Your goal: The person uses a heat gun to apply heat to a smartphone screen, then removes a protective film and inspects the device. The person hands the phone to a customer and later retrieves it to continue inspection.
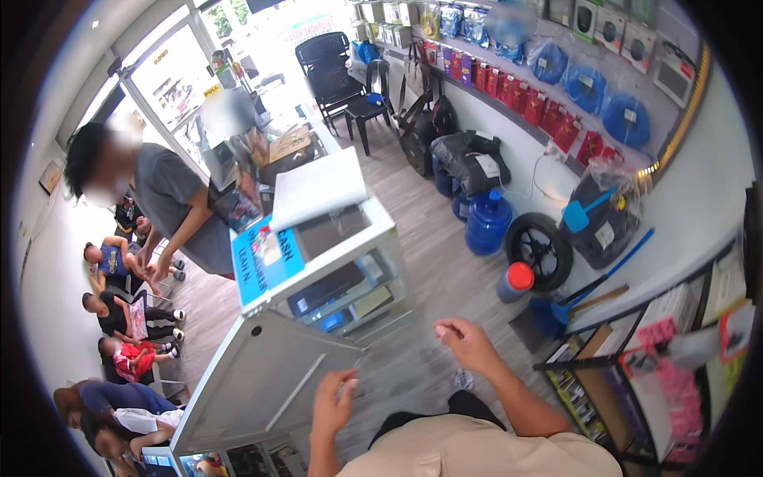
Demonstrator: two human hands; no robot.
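Both of my hands hang in the air in front of my tan shirt (477, 447). My left hand (335, 401) is half curled with its fingers a little apart, and nothing shows in it. It is close to the grey side panel (262, 381) of the counter. Over the floor to the right, my right hand (467, 343) has its fingers loosely bent and also holds nothing I can see. Ahead stands a glass-sided display counter (381, 230) with boxes inside. On its top lie a blue sign (269, 262) and an open white book of paper (319, 187).
Another person in a grey shirt (171, 191) stands beyond the counter; several people sit at the left. Along the right wall are a blue water jug (486, 224), a black wheel (540, 253), a red-lidded container (517, 282) and a blue broom (548, 316). A stocked shelf (588, 397) stands nearby.
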